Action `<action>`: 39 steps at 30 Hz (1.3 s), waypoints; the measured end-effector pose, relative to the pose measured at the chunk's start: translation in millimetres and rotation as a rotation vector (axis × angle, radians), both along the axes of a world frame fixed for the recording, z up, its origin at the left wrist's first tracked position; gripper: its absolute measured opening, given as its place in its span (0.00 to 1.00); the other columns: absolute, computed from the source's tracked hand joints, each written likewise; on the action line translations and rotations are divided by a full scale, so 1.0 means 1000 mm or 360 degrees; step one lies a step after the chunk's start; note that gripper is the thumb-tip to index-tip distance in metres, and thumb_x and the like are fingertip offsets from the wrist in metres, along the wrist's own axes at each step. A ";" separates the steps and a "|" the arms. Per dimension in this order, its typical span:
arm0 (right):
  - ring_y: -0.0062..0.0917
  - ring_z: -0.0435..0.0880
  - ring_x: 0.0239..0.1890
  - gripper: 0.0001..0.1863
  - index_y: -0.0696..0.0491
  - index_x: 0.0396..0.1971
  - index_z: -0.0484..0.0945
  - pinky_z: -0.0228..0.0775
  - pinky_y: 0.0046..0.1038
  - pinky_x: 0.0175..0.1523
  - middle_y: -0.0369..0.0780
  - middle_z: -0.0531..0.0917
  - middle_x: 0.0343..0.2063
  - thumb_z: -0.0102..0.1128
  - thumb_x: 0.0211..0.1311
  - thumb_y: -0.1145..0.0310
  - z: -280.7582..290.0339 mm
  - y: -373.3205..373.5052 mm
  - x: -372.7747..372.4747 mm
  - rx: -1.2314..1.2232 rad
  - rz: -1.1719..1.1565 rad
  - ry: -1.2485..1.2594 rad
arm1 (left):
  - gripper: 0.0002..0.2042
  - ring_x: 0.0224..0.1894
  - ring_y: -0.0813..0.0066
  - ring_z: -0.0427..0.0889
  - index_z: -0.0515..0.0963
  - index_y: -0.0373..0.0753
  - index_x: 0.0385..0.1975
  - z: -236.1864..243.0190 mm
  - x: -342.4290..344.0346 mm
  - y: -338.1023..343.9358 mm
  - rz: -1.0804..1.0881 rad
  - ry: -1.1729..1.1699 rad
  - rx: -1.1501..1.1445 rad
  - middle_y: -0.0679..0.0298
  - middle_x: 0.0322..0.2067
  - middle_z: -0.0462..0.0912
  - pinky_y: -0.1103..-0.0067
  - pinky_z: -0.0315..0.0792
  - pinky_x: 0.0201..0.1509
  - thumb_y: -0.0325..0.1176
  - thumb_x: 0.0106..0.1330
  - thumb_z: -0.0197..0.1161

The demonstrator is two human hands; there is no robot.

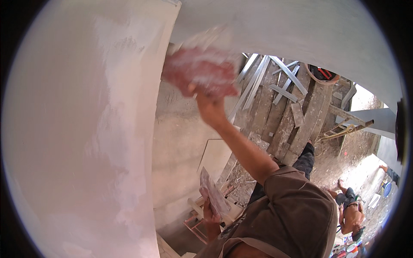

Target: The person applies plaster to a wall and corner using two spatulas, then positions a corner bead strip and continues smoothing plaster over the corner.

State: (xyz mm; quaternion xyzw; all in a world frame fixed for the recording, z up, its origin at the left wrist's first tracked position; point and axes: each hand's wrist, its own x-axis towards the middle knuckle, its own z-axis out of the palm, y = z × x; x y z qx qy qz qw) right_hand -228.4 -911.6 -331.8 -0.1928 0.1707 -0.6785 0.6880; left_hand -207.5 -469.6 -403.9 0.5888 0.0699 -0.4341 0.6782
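Two bare hands work beside a pale, patchily plastered wall [77,120]. The right hand [211,109], on an outstretched arm, is closed around the near edge of a reddish-brown, plaster-smeared flat tool [206,71], which is blurred and lies across the wall's upright edge in view; whether it touches the surface I cannot tell. Lower down, the left hand [209,211] is clamped on a thin, plaster-streaked plate [213,191], held tilted in front of the body, well apart from the other tool.

The wearer's brown shirt [297,206] fills the lower middle, with one dark trouser leg [304,161] beyond it. Past the arm, several perforated metal strips [257,81] lie crisscrossed on worn planks [275,129], near a round bucket [310,75] with dark and red things inside. A wooden frame [342,133] stands farther right, and below it another person [353,215] is on the bright, littered floor [329,172].
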 end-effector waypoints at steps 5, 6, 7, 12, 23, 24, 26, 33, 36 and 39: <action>0.12 0.72 0.33 0.03 0.54 0.35 0.79 0.63 0.20 0.34 0.29 0.77 0.32 0.61 0.62 0.73 0.024 -0.020 -0.020 0.0122 -0.0051 -0.0232 | 0.20 0.50 0.62 0.80 0.71 0.38 0.58 0.012 -0.019 -0.015 0.0084 0.0113 -0.0148 0.59 0.51 0.80 0.66 0.75 0.55 0.37 0.69 0.58; 0.12 0.72 0.32 0.03 0.54 0.34 0.78 0.61 0.20 0.32 0.29 0.76 0.31 0.62 0.62 0.72 0.013 -0.005 -0.015 0.0050 0.0026 -0.0129 | 0.21 0.52 0.63 0.79 0.70 0.38 0.59 0.011 -0.018 -0.013 0.0085 0.0130 -0.0146 0.59 0.52 0.79 0.67 0.74 0.57 0.37 0.69 0.58; 0.13 0.73 0.34 0.05 0.55 0.38 0.78 0.64 0.21 0.36 0.30 0.77 0.34 0.61 0.62 0.73 0.007 0.013 -0.006 0.0010 0.0065 -0.0056 | 0.22 0.53 0.64 0.78 0.68 0.38 0.61 0.006 -0.015 -0.009 0.0084 0.0147 -0.0145 0.60 0.54 0.78 0.68 0.72 0.59 0.37 0.69 0.58; 0.19 0.74 0.38 0.10 0.57 0.46 0.76 0.67 0.24 0.43 0.34 0.79 0.37 0.56 0.64 0.77 0.002 0.112 0.021 -0.0504 0.0139 0.0289 | 0.23 0.57 0.65 0.76 0.66 0.37 0.63 -0.014 -0.006 0.011 0.0088 0.0128 -0.0100 0.60 0.56 0.76 0.69 0.69 0.63 0.36 0.70 0.56; 0.15 0.75 0.32 0.06 0.53 0.41 0.75 0.64 0.22 0.29 0.31 0.78 0.35 0.52 0.66 0.75 -0.034 0.075 0.016 0.0028 0.0337 -0.0047 | 0.21 0.60 0.62 0.73 0.68 0.38 0.62 -0.042 -0.013 0.038 0.0155 0.0067 -0.0029 0.60 0.59 0.75 0.64 0.66 0.66 0.35 0.71 0.54; 0.16 0.76 0.36 0.07 0.52 0.43 0.76 0.68 0.22 0.35 0.31 0.79 0.38 0.56 0.66 0.74 -0.027 0.045 0.011 0.0089 0.0237 -0.0121 | 0.21 0.60 0.63 0.74 0.68 0.38 0.62 -0.041 -0.015 0.037 0.0157 0.0083 0.0015 0.60 0.59 0.75 0.65 0.65 0.66 0.36 0.71 0.54; 0.14 0.74 0.40 0.05 0.54 0.40 0.77 0.66 0.20 0.43 0.30 0.79 0.36 0.58 0.68 0.71 0.003 -0.004 0.000 0.0174 -0.0009 -0.0322 | 0.21 0.60 0.64 0.74 0.68 0.38 0.62 -0.040 -0.021 0.043 0.0180 0.0106 0.0102 0.60 0.59 0.76 0.68 0.64 0.68 0.36 0.71 0.54; 0.15 0.74 0.41 0.10 0.56 0.45 0.73 0.67 0.22 0.45 0.32 0.79 0.39 0.59 0.67 0.71 0.063 -0.059 -0.028 0.0051 -0.0339 -0.0500 | 0.20 0.59 0.66 0.74 0.69 0.38 0.61 -0.049 -0.017 0.035 0.0154 0.0124 0.0040 0.61 0.57 0.77 0.69 0.63 0.68 0.37 0.71 0.54; 0.15 0.75 0.40 0.10 0.57 0.45 0.73 0.68 0.22 0.44 0.32 0.78 0.39 0.59 0.67 0.71 0.070 -0.057 -0.027 0.0087 -0.0387 -0.0470 | 0.20 0.60 0.65 0.74 0.69 0.38 0.62 -0.044 -0.018 0.032 0.0135 0.0121 0.0088 0.61 0.57 0.77 0.69 0.63 0.68 0.35 0.72 0.53; 0.15 0.74 0.40 0.10 0.57 0.46 0.73 0.68 0.22 0.44 0.33 0.78 0.39 0.58 0.68 0.71 0.072 -0.056 -0.024 0.0076 -0.0382 -0.0378 | 0.21 0.62 0.64 0.73 0.67 0.37 0.64 -0.058 -0.005 0.050 0.0176 0.0237 0.0083 0.60 0.60 0.75 0.69 0.63 0.70 0.31 0.72 0.51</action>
